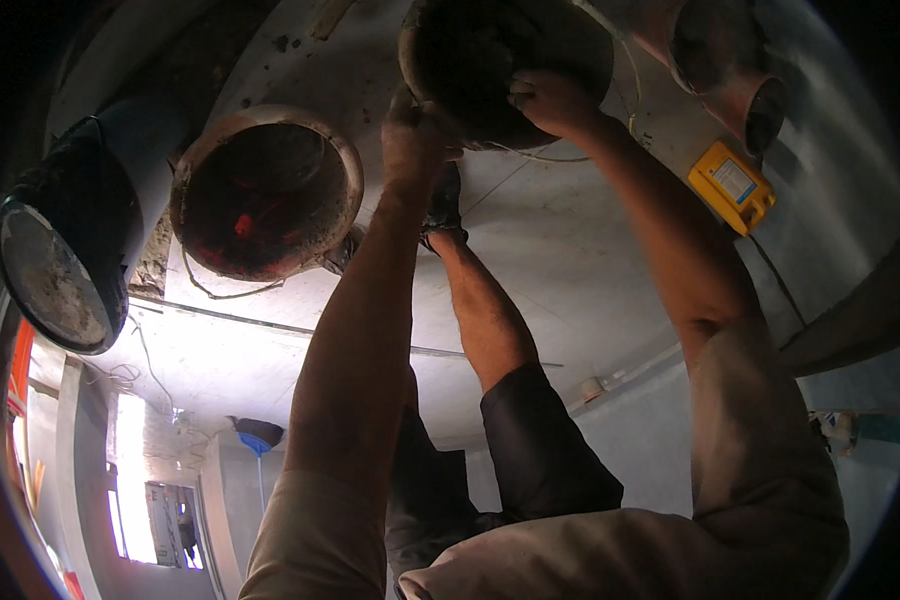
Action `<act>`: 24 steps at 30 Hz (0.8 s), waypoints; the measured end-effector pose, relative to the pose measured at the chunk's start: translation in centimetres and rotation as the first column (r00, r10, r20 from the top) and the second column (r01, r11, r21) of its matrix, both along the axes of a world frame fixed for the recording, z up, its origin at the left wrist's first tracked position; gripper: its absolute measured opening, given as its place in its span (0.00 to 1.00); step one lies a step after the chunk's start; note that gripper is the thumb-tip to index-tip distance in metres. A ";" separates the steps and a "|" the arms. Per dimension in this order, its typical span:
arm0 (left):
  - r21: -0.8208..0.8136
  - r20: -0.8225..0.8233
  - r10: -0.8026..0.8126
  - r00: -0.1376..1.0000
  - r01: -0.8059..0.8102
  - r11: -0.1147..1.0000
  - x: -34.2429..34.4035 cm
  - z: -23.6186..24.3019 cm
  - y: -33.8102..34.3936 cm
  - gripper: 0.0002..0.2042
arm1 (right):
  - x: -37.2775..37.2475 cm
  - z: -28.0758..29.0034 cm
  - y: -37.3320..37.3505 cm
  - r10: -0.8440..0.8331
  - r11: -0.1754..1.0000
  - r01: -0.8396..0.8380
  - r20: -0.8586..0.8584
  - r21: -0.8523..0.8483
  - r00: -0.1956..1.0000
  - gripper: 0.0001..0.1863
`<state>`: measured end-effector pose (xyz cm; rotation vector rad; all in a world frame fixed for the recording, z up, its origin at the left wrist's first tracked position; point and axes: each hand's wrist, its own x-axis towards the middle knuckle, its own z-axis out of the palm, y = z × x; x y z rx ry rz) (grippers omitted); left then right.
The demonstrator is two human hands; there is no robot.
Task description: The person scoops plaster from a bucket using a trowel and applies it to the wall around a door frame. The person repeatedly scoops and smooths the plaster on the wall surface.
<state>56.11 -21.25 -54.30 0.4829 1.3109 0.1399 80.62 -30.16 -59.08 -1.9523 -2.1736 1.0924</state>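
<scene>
A round, dirt-caked bucket (408, 62) with a dark inside stands at the top middle, its thin wire handle hanging down at the near side. My left hand (410, 138) is closed at the bucket's near left rim. Over the near right rim reaches my right hand (553, 102), its fingers curled in front of the dark inside; whatever they hold is hidden in shadow. To the left of my left forearm sits a second bucket (348, 165), crusted at the rim, with a reddish patch inside and a loose handle.
At the far left is a dark bucket (65, 255) with a pale, crusted round end. A yellow jug (725, 190) lies at the right, below reddish containers (748, 112). Behind me are a blue broom (259, 437) and a small pot (592, 389). My feet stand near the buckets.
</scene>
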 end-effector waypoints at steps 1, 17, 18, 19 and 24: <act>0.032 0.001 0.017 1.000 -0.017 0.999 -0.3 -0.1 0.1 0.18 | -1.0 0.2 0.7 -0.162 0.976 0.150 -0.067 -0.158 0.984 0.12; 0.097 0.005 0.002 1.000 -0.002 0.995 -0.7 -0.4 0.3 0.16 | -5.7 7.3 3.6 -0.904 0.252 0.473 -0.032 -0.844 0.425 0.10; 0.126 0.028 -0.015 0.999 0.012 0.992 -0.8 -0.7 0.2 0.16 | -5.7 7.6 3.5 -0.902 0.273 0.463 -0.057 -0.843 0.428 0.10; 0.119 0.020 -0.073 0.997 0.071 0.990 -0.8 -1.4 0.1 0.16 | -5.6 8.0 3.4 -0.897 0.296 0.454 -0.081 -0.840 0.434 0.09; -0.020 0.012 -0.058 0.998 0.059 0.998 -0.1 -0.8 1.1 0.18 | -3.9 10.6 2.8 -0.907 0.273 0.462 -0.066 -0.844 0.416 0.09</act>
